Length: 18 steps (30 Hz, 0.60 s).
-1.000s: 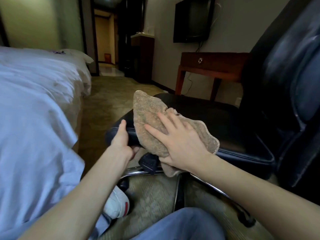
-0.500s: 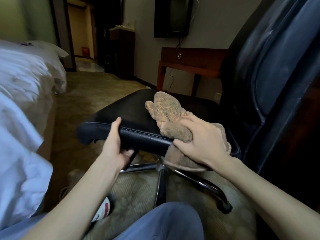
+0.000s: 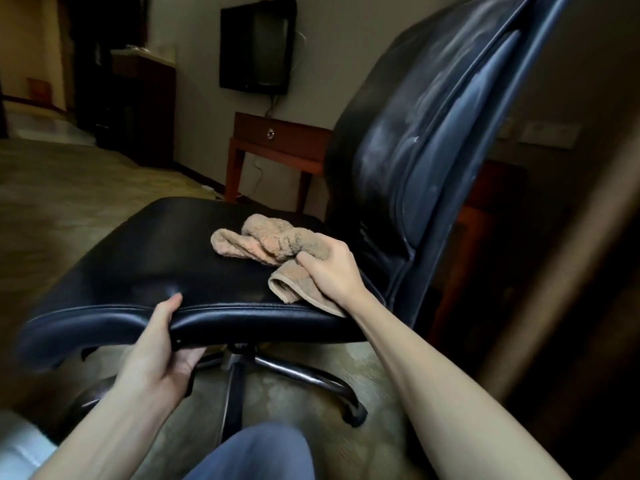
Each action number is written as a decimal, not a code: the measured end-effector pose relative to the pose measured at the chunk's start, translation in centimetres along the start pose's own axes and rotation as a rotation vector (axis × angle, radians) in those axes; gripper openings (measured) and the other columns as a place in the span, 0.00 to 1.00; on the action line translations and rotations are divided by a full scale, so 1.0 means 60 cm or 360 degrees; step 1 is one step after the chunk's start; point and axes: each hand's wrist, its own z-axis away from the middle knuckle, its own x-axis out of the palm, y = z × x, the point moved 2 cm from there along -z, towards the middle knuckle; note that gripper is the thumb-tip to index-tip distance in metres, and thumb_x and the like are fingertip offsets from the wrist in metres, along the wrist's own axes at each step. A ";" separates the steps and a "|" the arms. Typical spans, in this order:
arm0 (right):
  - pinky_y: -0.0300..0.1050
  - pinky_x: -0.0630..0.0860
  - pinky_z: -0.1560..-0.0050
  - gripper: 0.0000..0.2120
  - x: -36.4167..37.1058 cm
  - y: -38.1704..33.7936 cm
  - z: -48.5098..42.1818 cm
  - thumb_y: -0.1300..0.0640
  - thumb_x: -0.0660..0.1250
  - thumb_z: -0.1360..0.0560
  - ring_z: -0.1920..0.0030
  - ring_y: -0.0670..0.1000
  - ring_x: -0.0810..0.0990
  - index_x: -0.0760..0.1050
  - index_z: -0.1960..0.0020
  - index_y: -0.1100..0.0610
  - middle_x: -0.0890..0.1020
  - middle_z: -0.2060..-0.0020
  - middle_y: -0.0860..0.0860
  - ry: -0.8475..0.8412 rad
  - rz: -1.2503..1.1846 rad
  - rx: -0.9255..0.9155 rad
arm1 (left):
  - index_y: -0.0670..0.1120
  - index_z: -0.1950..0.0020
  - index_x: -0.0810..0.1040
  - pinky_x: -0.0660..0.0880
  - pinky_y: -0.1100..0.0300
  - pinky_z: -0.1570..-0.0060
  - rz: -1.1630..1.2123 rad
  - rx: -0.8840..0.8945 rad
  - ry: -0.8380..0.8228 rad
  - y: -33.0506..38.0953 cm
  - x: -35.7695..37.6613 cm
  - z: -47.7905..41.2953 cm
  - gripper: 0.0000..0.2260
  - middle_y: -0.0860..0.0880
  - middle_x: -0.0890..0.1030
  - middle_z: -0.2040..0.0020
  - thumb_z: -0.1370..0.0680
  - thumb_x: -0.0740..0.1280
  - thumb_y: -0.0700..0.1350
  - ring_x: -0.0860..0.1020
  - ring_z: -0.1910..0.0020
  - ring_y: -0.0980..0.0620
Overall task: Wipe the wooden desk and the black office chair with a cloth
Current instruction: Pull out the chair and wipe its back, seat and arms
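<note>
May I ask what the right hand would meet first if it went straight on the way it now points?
The right hand grips the cloth and points forward-left across the chair seat. It would likely meet the bunched cloth first, then bare seat; depth beyond is unclear.

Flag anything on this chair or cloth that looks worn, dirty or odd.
The chair's backrest shows pale, dusty-looking streaks and scuffs on its black surface. The cloth, bunched on the seat in the right hand, has darker grey patches, so it looks soiled. Nothing else stands out.
</note>
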 end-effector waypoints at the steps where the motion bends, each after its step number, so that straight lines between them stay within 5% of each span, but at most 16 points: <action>1: 0.55 0.81 0.44 0.16 -0.005 0.000 0.004 0.39 0.65 0.35 0.51 0.47 0.85 0.80 0.48 0.35 0.86 0.56 0.38 -0.0020 0.0008 0.0024 | 0.42 0.29 0.76 0.83 0.52 0.56 -0.0006 -0.0019 -0.0031 -0.003 0.000 0.006 0.20 0.44 0.83 0.38 0.19 0.70 0.47 0.83 0.40 0.47; 9: 0.53 0.79 0.42 0.22 -0.001 -0.052 0.056 0.34 0.62 0.37 0.47 0.50 0.84 0.77 0.43 0.30 0.86 0.53 0.38 -0.0002 0.0279 0.0118 | 0.42 0.28 0.75 0.81 0.52 0.44 0.0000 -0.0078 -0.0065 0.021 -0.019 0.033 0.20 0.44 0.83 0.37 0.19 0.70 0.45 0.83 0.40 0.47; 14: 0.53 0.81 0.49 0.21 0.002 -0.093 0.083 0.33 0.60 0.39 0.54 0.52 0.83 0.80 0.49 0.35 0.84 0.60 0.40 0.0033 0.0484 0.0086 | 0.43 0.34 0.76 0.82 0.53 0.47 -0.0071 -0.0069 -0.0031 0.038 -0.045 0.052 0.16 0.45 0.84 0.38 0.20 0.71 0.45 0.84 0.46 0.49; 18: 0.48 0.78 0.58 0.12 0.002 -0.128 0.091 0.35 0.62 0.36 0.56 0.54 0.83 0.78 0.62 0.41 0.83 0.64 0.42 0.0030 0.0624 -0.0013 | 0.45 0.32 0.76 0.84 0.55 0.62 -0.0073 -0.0034 0.0073 0.057 -0.086 0.094 0.21 0.45 0.86 0.45 0.23 0.75 0.46 0.87 0.52 0.49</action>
